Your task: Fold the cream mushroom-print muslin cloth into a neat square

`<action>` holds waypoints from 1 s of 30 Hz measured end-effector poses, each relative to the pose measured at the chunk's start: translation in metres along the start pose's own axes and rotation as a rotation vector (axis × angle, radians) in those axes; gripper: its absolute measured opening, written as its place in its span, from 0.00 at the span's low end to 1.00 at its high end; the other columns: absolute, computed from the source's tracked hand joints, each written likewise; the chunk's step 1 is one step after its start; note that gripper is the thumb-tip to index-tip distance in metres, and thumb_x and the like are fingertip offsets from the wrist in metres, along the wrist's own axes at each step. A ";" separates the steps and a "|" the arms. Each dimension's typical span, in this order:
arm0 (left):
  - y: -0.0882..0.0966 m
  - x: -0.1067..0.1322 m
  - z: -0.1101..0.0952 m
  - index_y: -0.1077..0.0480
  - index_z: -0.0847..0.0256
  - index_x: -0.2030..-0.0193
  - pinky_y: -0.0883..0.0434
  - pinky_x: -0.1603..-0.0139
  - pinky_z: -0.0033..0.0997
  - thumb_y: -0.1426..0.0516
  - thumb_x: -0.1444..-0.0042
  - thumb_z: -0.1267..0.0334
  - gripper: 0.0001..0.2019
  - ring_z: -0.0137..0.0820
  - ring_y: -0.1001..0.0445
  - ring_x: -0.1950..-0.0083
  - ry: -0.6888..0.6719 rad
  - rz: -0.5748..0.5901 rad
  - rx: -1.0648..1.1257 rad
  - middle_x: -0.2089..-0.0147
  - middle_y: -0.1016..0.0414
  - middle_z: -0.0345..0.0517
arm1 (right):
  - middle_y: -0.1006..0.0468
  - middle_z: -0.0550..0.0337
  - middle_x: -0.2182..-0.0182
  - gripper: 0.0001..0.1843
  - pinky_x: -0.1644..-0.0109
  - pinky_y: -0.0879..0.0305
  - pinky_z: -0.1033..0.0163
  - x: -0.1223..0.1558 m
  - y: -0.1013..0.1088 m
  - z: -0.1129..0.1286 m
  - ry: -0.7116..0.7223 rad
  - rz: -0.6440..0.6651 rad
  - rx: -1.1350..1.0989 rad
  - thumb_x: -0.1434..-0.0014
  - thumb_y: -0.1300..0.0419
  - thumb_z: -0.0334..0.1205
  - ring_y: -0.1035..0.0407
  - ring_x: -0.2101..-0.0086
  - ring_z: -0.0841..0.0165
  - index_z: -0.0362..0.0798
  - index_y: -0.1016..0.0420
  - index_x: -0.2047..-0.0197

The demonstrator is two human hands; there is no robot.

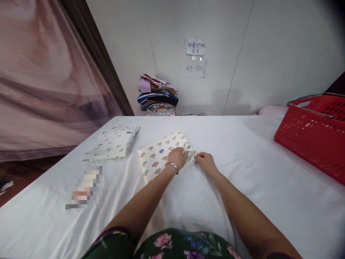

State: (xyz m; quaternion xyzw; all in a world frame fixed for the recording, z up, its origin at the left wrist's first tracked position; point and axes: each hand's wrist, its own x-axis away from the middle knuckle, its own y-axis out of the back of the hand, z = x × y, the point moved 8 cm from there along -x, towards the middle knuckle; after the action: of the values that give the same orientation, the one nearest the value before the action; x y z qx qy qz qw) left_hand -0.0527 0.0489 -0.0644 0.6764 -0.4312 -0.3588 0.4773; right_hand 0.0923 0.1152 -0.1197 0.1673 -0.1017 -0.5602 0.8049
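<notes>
A cream cloth [153, 153] printed with mushrooms, mostly grey-brown with a few blue and red ones, lies folded at an angle on the white-covered table. My left hand [178, 157], a silver bracelet at its wrist, rests on the cloth's right part with fingers bent around puckered fabric. At the cloth's right corner, my right hand [207, 162] pinches the edge between thumb and fingers. The fabric is bunched between both hands. Another folded white cloth [111, 144] with small dark prints lies to the left, apart from my hands.
A blurred-out flat item [84, 189] lies at the front left of the white sheet [250, 172]. On the right stands a red perforated basket [312, 140] with a metal handle. Folded textiles [157, 95] are stacked by the wall, and a pink curtain [51, 72] hangs at left.
</notes>
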 end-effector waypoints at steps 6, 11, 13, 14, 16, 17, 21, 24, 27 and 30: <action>0.001 0.001 0.011 0.34 0.60 0.69 0.40 0.66 0.29 0.54 0.42 0.52 0.16 0.33 0.30 0.62 0.065 -0.006 0.124 0.66 0.28 0.47 | 0.31 0.65 0.81 0.11 0.72 0.45 0.67 0.005 0.000 0.009 0.036 -0.013 0.026 0.55 0.44 0.45 0.39 0.77 0.70 0.47 0.27 0.72; 0.000 0.003 0.008 0.34 0.60 0.70 0.41 0.67 0.29 0.54 0.42 0.52 0.15 0.33 0.31 0.63 0.041 -0.043 0.122 0.67 0.28 0.46 | 0.31 0.65 0.79 0.15 0.71 0.45 0.67 0.018 0.001 0.034 0.167 -0.035 0.107 0.47 0.48 0.51 0.39 0.76 0.71 0.48 0.30 0.70; -0.001 0.003 0.008 0.34 0.60 0.69 0.41 0.66 0.30 0.53 0.42 0.52 0.15 0.33 0.31 0.63 0.031 -0.049 0.115 0.67 0.28 0.46 | 0.31 0.65 0.79 0.15 0.71 0.46 0.67 0.019 0.000 0.035 0.171 -0.035 0.190 0.47 0.47 0.52 0.39 0.76 0.70 0.49 0.31 0.71; -0.002 0.003 0.008 0.34 0.60 0.69 0.41 0.66 0.30 0.53 0.42 0.52 0.15 0.33 0.31 0.63 0.030 -0.051 0.112 0.66 0.28 0.46 | 0.31 0.65 0.79 0.14 0.71 0.47 0.67 0.018 -0.001 0.035 0.166 -0.035 0.235 0.48 0.46 0.51 0.38 0.76 0.70 0.49 0.31 0.70; -0.002 0.003 0.008 0.33 0.60 0.69 0.41 0.66 0.30 0.53 0.42 0.52 0.15 0.34 0.31 0.62 0.028 -0.059 0.108 0.66 0.28 0.46 | 0.30 0.65 0.78 0.11 0.71 0.47 0.67 0.017 -0.004 0.031 0.139 -0.016 0.306 0.48 0.46 0.49 0.38 0.75 0.70 0.50 0.31 0.70; -0.003 0.003 0.009 0.33 0.60 0.69 0.41 0.66 0.30 0.53 0.42 0.52 0.15 0.34 0.31 0.62 0.028 -0.065 0.107 0.67 0.28 0.46 | 0.29 0.65 0.77 0.11 0.71 0.47 0.67 0.016 -0.006 0.028 0.121 0.001 0.330 0.48 0.45 0.48 0.37 0.75 0.70 0.50 0.31 0.71; -0.002 0.004 0.008 0.33 0.60 0.69 0.41 0.66 0.31 0.53 0.42 0.53 0.15 0.34 0.31 0.62 0.021 -0.084 0.103 0.67 0.29 0.46 | 0.27 0.63 0.75 0.11 0.71 0.48 0.67 0.013 -0.011 0.025 0.091 0.027 0.364 0.48 0.45 0.48 0.35 0.73 0.70 0.50 0.30 0.71; -0.001 0.004 0.008 0.33 0.60 0.69 0.40 0.65 0.31 0.53 0.42 0.53 0.14 0.34 0.31 0.62 0.026 -0.076 0.103 0.67 0.29 0.46 | 0.27 0.63 0.76 0.10 0.71 0.48 0.67 0.009 -0.009 0.023 0.076 0.017 0.330 0.49 0.46 0.46 0.36 0.74 0.70 0.50 0.30 0.72; 0.001 0.005 0.007 0.34 0.60 0.69 0.40 0.64 0.31 0.53 0.42 0.53 0.15 0.33 0.32 0.62 0.016 -0.062 0.116 0.66 0.29 0.46 | 0.29 0.64 0.79 0.10 0.72 0.46 0.68 0.004 0.001 0.017 0.059 -0.058 0.206 0.50 0.48 0.44 0.37 0.76 0.70 0.48 0.32 0.75; 0.001 0.008 0.002 0.34 0.60 0.68 0.40 0.63 0.31 0.53 0.42 0.53 0.14 0.33 0.32 0.61 -0.017 -0.044 0.091 0.65 0.29 0.46 | 0.31 0.64 0.81 0.10 0.73 0.46 0.68 0.000 0.006 0.010 0.038 -0.076 0.124 0.53 0.48 0.44 0.38 0.77 0.70 0.48 0.33 0.78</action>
State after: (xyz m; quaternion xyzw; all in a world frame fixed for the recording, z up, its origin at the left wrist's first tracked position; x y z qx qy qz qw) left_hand -0.0518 0.0403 -0.0646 0.7037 -0.4360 -0.3549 0.4344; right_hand 0.0935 0.1158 -0.1079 0.2312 -0.1146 -0.5798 0.7728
